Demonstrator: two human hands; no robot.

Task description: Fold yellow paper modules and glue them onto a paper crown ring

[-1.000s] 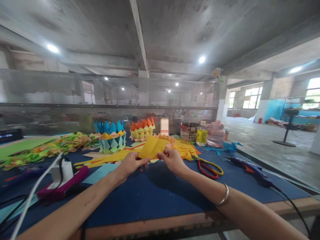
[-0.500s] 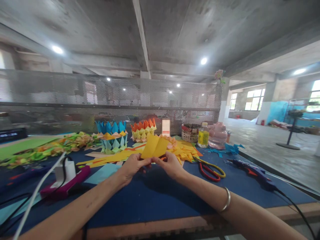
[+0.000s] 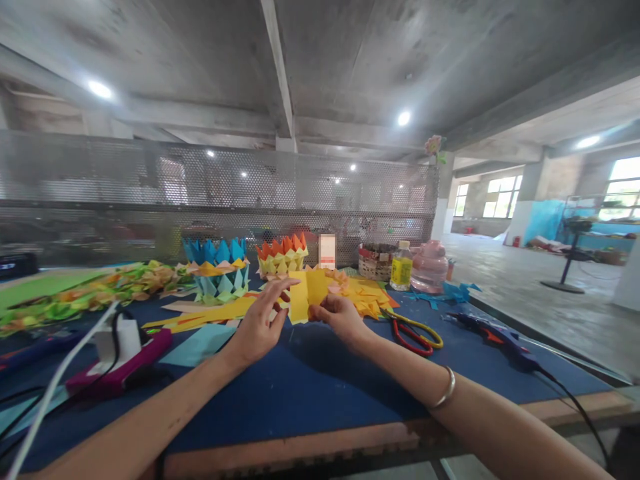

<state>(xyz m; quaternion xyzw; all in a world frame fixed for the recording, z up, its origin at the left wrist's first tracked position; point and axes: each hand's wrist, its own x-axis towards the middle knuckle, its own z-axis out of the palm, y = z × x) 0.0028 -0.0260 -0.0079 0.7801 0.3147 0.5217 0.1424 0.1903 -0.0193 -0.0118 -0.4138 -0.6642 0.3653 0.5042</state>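
Observation:
A creased piece of yellow paper [image 3: 306,293] is held up over the blue table mat. My right hand [image 3: 340,320] pinches its lower right side between thumb and fingers. At the paper's left edge is my left hand [image 3: 263,327], its fingers spread and apart from the thumb; whether a fingertip touches the paper I cannot tell. Behind the paper lies a pile of folded yellow paper pieces [image 3: 370,297]. Long yellow strips [image 3: 200,315] and a light blue sheet [image 3: 197,345] rest left of my hands.
Scissors [image 3: 417,337] with red and yellow handles and a glue gun [image 3: 500,339] lie on the right. Folded-paper rings [image 3: 220,273] stand at the back left, a bottle [image 3: 401,267] and a pink jug [image 3: 430,267] at the back right. A power strip [image 3: 120,367] with cables sits left.
My left hand has let go of the yellow paper and opened out to the left. The paper has turned more upright in my right hand. The whole view has shifted slightly.

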